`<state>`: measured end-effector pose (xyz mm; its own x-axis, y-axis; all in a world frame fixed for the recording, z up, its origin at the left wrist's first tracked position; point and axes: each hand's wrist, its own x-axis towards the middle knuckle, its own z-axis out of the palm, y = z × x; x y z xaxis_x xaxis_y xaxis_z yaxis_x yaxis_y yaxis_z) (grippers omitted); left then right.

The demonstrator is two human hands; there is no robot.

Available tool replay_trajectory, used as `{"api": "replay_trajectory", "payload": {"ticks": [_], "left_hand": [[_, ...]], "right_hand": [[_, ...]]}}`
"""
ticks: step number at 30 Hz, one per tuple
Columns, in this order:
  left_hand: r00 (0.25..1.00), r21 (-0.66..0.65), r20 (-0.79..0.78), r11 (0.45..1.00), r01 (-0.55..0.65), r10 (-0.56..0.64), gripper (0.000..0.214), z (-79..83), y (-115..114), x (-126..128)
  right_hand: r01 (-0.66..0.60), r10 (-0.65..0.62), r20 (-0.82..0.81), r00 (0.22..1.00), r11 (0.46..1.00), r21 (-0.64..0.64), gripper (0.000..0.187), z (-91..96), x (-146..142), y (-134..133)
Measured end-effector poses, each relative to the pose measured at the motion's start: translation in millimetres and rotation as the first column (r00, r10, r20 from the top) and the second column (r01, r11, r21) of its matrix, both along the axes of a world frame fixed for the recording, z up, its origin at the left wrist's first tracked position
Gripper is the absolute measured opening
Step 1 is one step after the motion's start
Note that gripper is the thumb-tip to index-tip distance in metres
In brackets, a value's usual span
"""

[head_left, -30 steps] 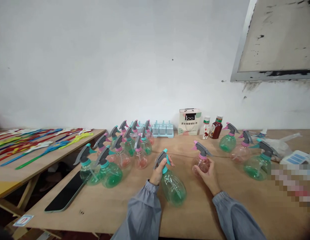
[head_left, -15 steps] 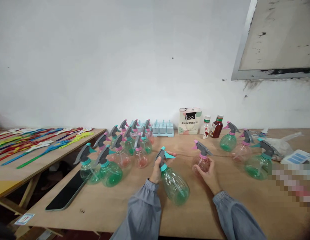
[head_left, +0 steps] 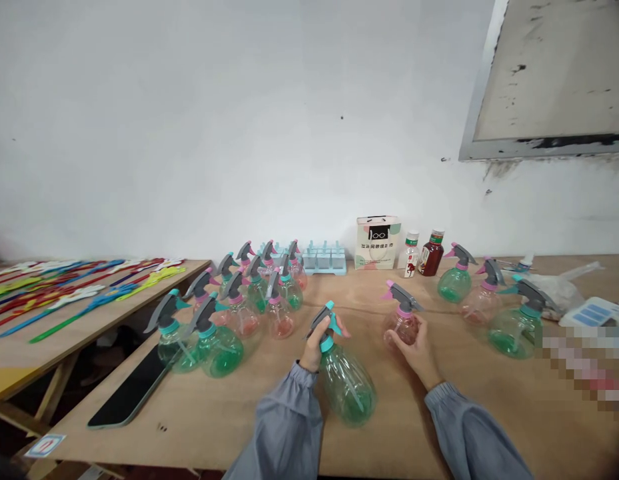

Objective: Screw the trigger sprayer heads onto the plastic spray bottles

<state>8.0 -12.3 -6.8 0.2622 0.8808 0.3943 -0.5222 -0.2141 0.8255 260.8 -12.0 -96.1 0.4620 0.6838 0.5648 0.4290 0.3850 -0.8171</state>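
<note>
My left hand (head_left: 313,345) is closed around the grey-and-teal spray head of a green spray bottle (head_left: 348,387), fingers at its trigger. The bottle tilts, its base toward the lower right. My right hand (head_left: 413,345) grips the body of a pink spray bottle (head_left: 400,327), which stands nearly upright on the table with its pink nozzle pointing left. To the left stands a group of several more spray bottles, among them a green one (head_left: 222,350) and a pink one (head_left: 282,317). On the right are another green bottle (head_left: 454,283), a pink one (head_left: 482,303) and a large green one (head_left: 514,330).
A black phone (head_left: 132,390) lies at the left of the table (head_left: 389,427). Along the wall are a light-blue mould set (head_left: 325,259), a paper bag (head_left: 378,247) and two drink bottles (head_left: 432,253). Colourful strips (head_left: 79,293) cover a second table at left.
The green bottle in my left hand has turned more upright, its base dropping slightly, and my fingers have closed further on the trigger. My right hand stays on the pink bottle.
</note>
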Motion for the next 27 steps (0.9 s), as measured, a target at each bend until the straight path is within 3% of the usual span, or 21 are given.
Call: {"api": "replay_trajectory", "payload": {"ticks": [7,15,27], "left_hand": [[0.991,0.001,0.131,1.0,-0.029,0.029,0.037,-2.9,9.1,3.8],[0.999,-0.024,0.025,0.999,0.031,-0.031,0.044,2.4,-1.2,0.5],[0.995,0.012,0.101,1.0,0.016,-0.018,0.04,1.1,7.2,-0.2]], "right_hand": [[-0.002,0.002,-0.008,1.0,1.0,-0.008,0.08,0.0,-2.3,0.6],[0.002,-0.002,0.018,1.0,1.0,-0.03,0.08,-7.8,5.3,4.2],[-0.032,0.031,-0.035,0.999,0.999,-0.026,0.081,-6.0,5.1,4.5]]}}
